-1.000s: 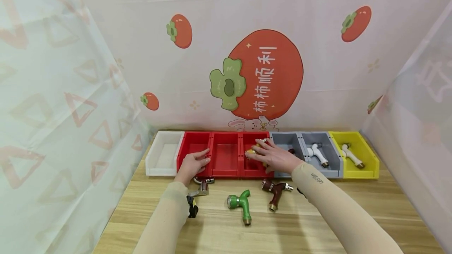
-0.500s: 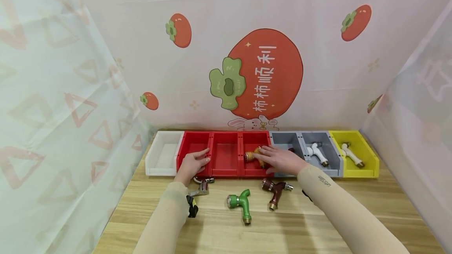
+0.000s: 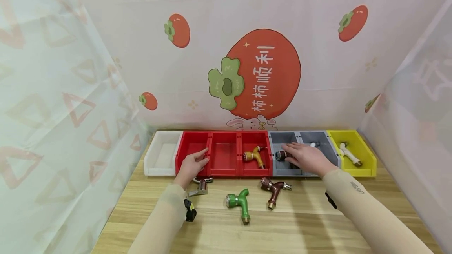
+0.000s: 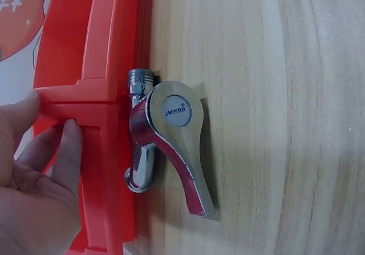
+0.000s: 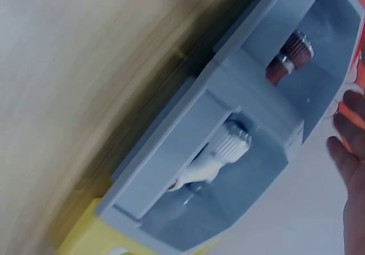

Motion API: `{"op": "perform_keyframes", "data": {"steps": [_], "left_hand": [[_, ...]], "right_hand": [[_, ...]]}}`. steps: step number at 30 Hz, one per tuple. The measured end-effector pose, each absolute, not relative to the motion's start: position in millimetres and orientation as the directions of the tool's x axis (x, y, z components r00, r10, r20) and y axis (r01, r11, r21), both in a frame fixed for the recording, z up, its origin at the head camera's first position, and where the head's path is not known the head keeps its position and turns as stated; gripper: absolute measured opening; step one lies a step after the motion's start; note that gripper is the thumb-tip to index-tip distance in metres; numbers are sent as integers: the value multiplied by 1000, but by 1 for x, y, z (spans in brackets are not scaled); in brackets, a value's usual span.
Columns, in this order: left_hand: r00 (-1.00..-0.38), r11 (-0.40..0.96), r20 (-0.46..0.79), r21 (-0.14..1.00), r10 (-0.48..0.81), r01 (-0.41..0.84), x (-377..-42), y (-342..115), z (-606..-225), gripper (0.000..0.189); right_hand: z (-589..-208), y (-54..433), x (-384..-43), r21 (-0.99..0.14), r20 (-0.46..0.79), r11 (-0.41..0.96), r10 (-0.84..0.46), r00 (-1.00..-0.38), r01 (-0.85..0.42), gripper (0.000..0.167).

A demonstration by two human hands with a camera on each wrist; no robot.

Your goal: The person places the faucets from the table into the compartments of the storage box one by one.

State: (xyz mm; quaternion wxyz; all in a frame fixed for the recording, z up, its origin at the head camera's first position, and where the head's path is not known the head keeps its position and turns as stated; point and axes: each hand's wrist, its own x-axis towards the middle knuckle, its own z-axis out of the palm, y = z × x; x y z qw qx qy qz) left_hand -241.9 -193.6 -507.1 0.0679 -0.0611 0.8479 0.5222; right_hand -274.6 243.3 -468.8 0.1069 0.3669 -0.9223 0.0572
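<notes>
The green tap (image 3: 243,203) lies nearest on the wooden surface (image 3: 229,238), its threaded end toward the person. A little farther off, to its right, lies a maroon tap (image 3: 276,189); to its left, the chrome lever tap (image 4: 141,158) lies against the front of the bins. The left hand (image 3: 192,166) reaches into the left red bin (image 3: 195,140), fingers loosely bent and slightly apart, tips at the divider, with no tap in them. The right hand (image 3: 310,159) hovers over the left grey bin (image 3: 280,139), fingers loosely spread and holding nothing; a second maroon tap (image 5: 298,49) lies in that bin, below the fingers. A yellow tap (image 3: 257,155) lies in the right red bin (image 3: 252,138), a white tap (image 5: 211,161) in the right grey bin (image 5: 251,164), a cream tap (image 3: 349,154) in the yellow bin (image 3: 363,150). The white bin (image 3: 163,148) ends the row at left. Behind hangs a persimmon-printed backdrop (image 3: 194,69).
</notes>
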Motion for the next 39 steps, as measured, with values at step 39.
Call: {"op": "perform_keyframes", "data": {"steps": [39], "left_hand": [[-844, 770, -65, 452, 533, 451, -195, -87, -472, 77]], "right_hand": [[-474, 290, -278, -809, -309, 559, -140, -940, 183, 63]]}}
